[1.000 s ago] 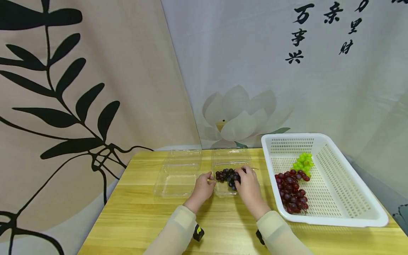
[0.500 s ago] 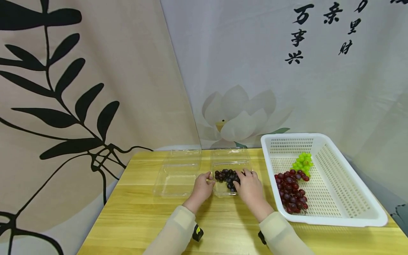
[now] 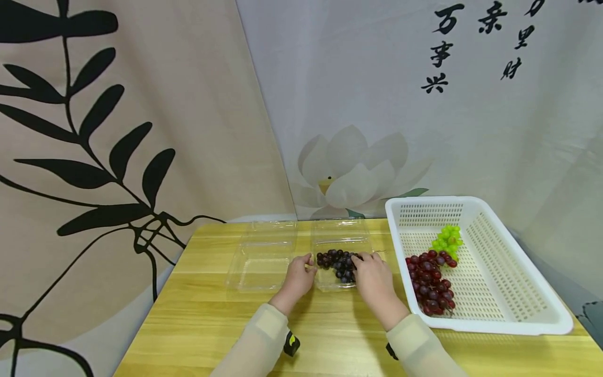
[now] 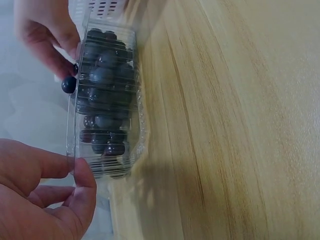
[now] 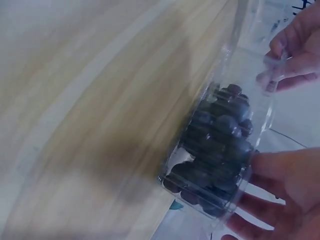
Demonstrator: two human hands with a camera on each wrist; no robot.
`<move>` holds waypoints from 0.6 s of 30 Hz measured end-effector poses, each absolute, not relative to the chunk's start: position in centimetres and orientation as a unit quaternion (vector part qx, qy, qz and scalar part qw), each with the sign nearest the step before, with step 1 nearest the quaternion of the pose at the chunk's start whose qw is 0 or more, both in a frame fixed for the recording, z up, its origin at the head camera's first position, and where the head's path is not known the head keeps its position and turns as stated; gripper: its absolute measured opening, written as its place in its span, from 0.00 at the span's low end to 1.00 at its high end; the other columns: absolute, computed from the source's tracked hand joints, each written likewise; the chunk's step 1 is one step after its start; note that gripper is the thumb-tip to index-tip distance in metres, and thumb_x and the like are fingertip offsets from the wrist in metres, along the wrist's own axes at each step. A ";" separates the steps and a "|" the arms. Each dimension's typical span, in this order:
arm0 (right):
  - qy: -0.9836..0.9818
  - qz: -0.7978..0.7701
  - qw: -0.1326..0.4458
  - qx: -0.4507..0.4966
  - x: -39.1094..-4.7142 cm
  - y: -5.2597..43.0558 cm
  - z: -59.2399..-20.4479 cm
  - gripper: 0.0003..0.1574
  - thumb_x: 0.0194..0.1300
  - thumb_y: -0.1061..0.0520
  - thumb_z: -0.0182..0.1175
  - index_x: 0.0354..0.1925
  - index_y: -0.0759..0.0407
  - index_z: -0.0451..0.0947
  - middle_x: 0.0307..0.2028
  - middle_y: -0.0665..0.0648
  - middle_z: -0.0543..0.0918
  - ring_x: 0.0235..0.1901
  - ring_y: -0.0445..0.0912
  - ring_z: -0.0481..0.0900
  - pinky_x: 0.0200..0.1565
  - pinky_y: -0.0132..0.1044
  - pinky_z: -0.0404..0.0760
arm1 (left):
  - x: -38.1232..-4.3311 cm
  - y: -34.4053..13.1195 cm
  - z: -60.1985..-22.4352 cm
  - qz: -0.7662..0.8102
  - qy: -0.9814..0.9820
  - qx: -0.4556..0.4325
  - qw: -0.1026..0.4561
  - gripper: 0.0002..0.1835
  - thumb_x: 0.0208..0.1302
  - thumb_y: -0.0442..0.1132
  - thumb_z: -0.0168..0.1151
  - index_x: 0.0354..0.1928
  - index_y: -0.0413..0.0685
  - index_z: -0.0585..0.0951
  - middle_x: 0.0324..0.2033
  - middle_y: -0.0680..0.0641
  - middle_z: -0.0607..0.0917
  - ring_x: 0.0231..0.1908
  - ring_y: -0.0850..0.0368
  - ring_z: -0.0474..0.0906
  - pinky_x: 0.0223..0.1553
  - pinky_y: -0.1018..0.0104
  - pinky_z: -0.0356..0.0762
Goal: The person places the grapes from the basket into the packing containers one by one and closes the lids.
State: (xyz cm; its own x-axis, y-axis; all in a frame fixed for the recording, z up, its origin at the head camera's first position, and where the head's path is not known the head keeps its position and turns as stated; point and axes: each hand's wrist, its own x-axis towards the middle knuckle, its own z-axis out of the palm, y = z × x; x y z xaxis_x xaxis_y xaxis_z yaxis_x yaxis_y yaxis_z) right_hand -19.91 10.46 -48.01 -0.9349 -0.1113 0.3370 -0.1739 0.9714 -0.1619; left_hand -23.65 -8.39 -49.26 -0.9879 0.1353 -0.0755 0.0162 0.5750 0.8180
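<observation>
Black grapes: a bunch (image 3: 339,264) lies inside the right-hand clear clamshell (image 3: 330,287), one grape jutting over the rim near the right hand.
Left hand: thumb and forefinger (image 3: 299,273) pinch that clamshell's left rim.
Right hand: fingers loosely spread (image 3: 376,277) at the right rim, beside the grapes.
Second clamshell: clear, lid open (image 3: 259,269), on the wooden table (image 3: 188,324) to the left.
White basket: slotted plastic (image 3: 509,328), at right, holding red grapes (image 3: 431,285) and green grapes (image 3: 447,241).
</observation>
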 end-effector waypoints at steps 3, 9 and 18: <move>-0.983 0.090 0.147 0.061 -20.3 10.5 -48.2 0.23 0.58 0.51 0.67 0.52 0.53 0.81 0.50 0.57 0.82 0.47 0.57 0.77 0.42 0.48 0.77 | -23.7 -8.4 -49.1 0.454 0.887 0.044 0.066 0.27 0.66 0.29 0.55 0.66 0.30 0.63 0.42 0.45 0.75 0.28 0.61 0.70 0.21 0.73 0.69; -0.989 0.091 0.110 0.036 -21.0 10.4 -48.3 0.24 0.61 0.46 0.63 0.53 0.56 0.80 0.52 0.57 0.81 0.49 0.56 0.74 0.41 0.48 0.73 | -23.6 -8.4 -48.9 0.451 0.889 0.050 0.054 0.27 0.65 0.29 0.56 0.65 0.29 0.64 0.42 0.43 0.76 0.28 0.61 0.71 0.22 0.73 0.69; -0.991 0.110 0.073 0.030 -20.2 10.2 -47.3 0.32 0.59 0.45 0.65 0.58 0.59 0.75 0.59 0.61 0.74 0.56 0.60 0.70 0.49 0.56 0.75 | -23.6 -8.4 -49.3 0.445 0.893 0.061 0.033 0.26 0.64 0.28 0.57 0.63 0.27 0.66 0.42 0.40 0.78 0.30 0.60 0.73 0.24 0.74 0.71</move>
State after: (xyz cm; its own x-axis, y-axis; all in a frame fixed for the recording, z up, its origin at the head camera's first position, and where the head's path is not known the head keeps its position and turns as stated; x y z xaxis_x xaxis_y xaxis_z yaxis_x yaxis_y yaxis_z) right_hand -20.15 10.25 -47.31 -0.9875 -0.0438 0.1511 -0.0758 0.9741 -0.2131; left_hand -23.58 -8.39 -49.25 -0.9904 0.1383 -0.0056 0.0788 0.5968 0.7985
